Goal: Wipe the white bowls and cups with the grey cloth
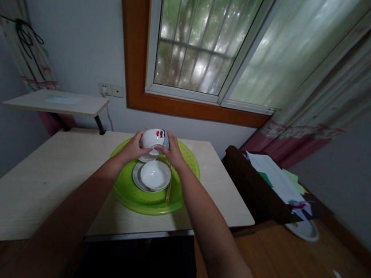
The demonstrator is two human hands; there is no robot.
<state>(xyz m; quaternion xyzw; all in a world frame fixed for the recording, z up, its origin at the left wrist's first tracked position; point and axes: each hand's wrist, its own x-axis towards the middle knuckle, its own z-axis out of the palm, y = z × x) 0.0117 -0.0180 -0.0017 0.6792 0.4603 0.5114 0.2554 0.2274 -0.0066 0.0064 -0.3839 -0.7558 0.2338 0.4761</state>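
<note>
A white bowl with a red and black print [154, 138] is held between both my hands, tipped so that its outer side shows. My left hand [134, 148] grips its left side and my right hand [171, 150] its right side, thumbs along the near part. Beneath it, partly covered, is a white dish [147, 157]. Closer to me, a second white bowl [155, 175] sits upright on a plate [136, 177]. Chopsticks [168, 190] lie just right of that plate. All these rest on or hang over a round green tray [151, 207].
The tray stands on a pale wooden table [69, 161]. A small raised shelf [56, 101] is at the table's back left. Right of the table, a dark brown piece of furniture [250, 182] carries papers [275, 176]. A window [200, 38] is behind.
</note>
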